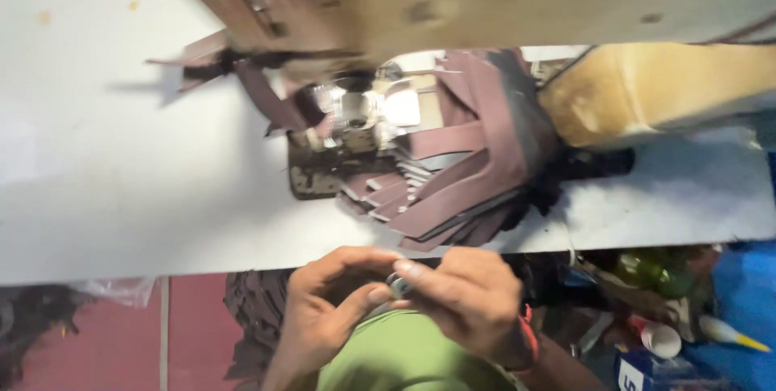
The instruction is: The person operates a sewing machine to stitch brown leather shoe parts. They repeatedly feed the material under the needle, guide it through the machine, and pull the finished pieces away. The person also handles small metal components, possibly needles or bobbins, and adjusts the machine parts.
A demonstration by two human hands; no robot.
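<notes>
White worktable (105,157), red floor (194,318) beneath.

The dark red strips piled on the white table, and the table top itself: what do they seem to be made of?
The dark red strips look like leather or faux leather: flat, matte, cleanly cut, with paler undersides. The picture cannot settle which. The white table top looks like smooth laminate or painted board, with a faint sheen and small stains.

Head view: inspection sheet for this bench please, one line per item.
Surface: white table, a few small stains at the far edge.
Job's things: small dark piece pinched between both hands; too blurred to identify.
Clutter: maroon strips piled beside the sewing machine.
Grippers: left hand and right hand meet at the table's near edge.
Cables: nothing seen.
Surroundings: paper cup, blue items at lower right.
</notes>
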